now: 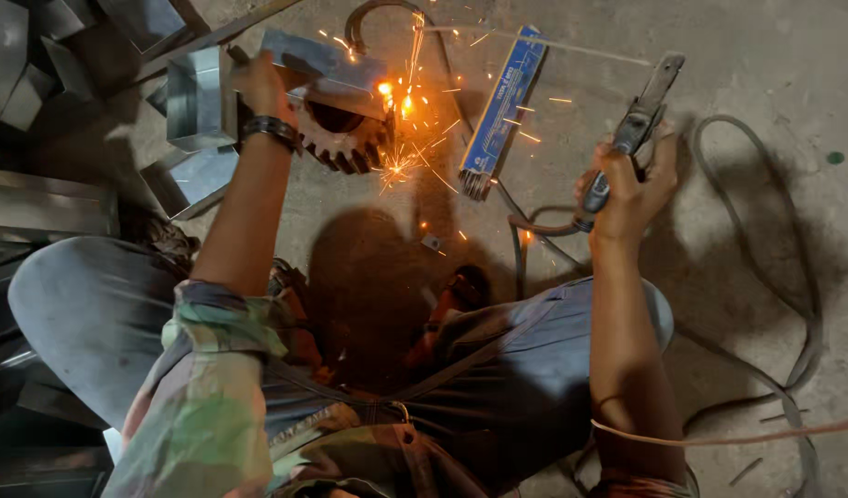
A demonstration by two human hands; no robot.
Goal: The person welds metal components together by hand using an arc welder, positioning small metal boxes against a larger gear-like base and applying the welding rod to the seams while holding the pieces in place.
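Note:
My right hand point(627, 189) grips a welding electrode holder point(638, 124). A thin welding rod point(534, 41) runs from its jaw leftward to a bright arc point(396, 97) throwing orange sparks. The arc sits on a grey metal box section point(327, 65) that rests on a rusty toothed gear point(345, 143). My left hand point(258, 88), with a dark band on the wrist, holds that metal section steady from the left. I am squatting over the concrete floor, knees apart.
A blue box of welding rods point(502, 97) lies right of the sparks. Several cut metal box sections point(198, 97) are piled at the left. A thick cable point(783, 277) loops across the floor on the right. A curved metal bar point(368, 14) lies at the top.

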